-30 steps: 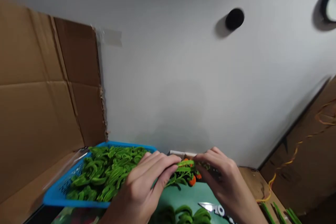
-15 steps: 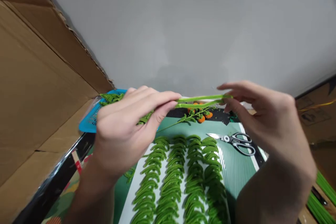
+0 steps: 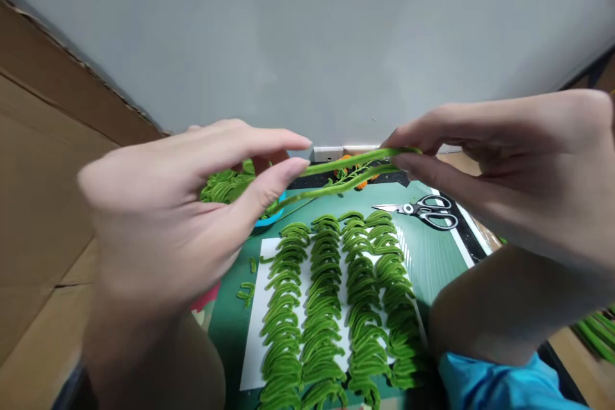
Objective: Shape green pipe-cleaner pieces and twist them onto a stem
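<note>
Two bright green chenille stems, or one bent double, stretch between my hands above the table. My right hand pinches their right end between thumb and fingers. My left hand is at their other end, its thumb and forefinger tips apart. The upper strand passes behind the left thumb, which hides its end; the lower strand sags below that thumb. Below, a white sheet bears several columns of short curved green chenille pieces, overlapping one another.
Scissors lie on the green mat to the right. A blue basket of green pieces is partly behind my left hand. Orange flowers on a stem lie at the back. Cardboard stands left, before a grey wall.
My left thumb and forefinger have parted from their pinch on the strands. The lower strand now sags away from the upper one. Both hands appear higher in view, and the view has shifted.
</note>
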`<state>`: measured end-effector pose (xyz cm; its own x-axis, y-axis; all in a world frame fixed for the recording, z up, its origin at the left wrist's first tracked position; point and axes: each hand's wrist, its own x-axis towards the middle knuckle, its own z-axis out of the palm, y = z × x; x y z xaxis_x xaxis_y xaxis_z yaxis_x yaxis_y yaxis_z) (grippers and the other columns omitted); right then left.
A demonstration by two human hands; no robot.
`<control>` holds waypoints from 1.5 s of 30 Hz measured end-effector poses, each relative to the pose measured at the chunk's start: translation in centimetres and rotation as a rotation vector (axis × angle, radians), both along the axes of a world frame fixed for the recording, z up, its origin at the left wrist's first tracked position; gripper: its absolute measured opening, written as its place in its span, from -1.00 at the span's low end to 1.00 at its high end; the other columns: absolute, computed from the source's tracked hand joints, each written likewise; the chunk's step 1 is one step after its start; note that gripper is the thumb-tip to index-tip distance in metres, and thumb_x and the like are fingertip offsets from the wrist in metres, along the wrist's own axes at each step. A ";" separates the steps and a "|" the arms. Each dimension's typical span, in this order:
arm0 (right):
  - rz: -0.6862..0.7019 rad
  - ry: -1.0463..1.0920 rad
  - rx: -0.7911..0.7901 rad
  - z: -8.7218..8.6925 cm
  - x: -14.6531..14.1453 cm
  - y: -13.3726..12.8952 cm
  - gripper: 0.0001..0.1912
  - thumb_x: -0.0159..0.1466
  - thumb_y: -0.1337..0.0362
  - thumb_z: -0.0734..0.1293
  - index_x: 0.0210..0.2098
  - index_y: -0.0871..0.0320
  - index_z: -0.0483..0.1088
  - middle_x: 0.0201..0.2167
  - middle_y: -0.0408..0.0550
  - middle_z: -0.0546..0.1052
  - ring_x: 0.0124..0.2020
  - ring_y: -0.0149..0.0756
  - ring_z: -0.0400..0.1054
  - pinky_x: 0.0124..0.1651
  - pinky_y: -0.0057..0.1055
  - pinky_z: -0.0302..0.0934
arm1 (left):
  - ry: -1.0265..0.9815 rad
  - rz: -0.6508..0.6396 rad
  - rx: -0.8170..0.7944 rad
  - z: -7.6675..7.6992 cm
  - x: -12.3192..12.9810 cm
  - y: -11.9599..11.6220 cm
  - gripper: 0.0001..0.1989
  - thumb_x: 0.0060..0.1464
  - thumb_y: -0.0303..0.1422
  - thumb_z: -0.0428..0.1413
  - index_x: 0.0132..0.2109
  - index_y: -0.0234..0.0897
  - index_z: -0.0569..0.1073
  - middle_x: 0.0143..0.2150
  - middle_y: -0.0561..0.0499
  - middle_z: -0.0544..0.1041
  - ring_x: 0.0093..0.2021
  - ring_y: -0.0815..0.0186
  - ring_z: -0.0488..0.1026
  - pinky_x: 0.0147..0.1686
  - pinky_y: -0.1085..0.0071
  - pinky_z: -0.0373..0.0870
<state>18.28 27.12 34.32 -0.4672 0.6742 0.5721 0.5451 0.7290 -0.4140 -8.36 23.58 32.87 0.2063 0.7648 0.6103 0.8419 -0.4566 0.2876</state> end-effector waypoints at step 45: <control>0.203 -0.013 0.025 -0.2 -0.2 0.0 -0.77 0.32 0.49 0.36 -0.34 0.03 0.53 -0.49 -0.37 0.52 -0.61 -0.56 0.28 0.46 -0.20 0.25 | 0.008 -0.216 -0.294 -0.5 1.7 -0.2 -0.67 0.32 -0.15 0.09 -0.37 -0.13 0.60 -0.46 0.12 0.57 -0.43 0.34 0.44 -0.43 0.43 0.36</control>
<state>18.04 27.12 34.16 -0.5993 0.5511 0.5806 0.3909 0.8344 -0.3884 -6.66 23.41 32.32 0.3862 0.8457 0.3683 0.7378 -0.5228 0.4270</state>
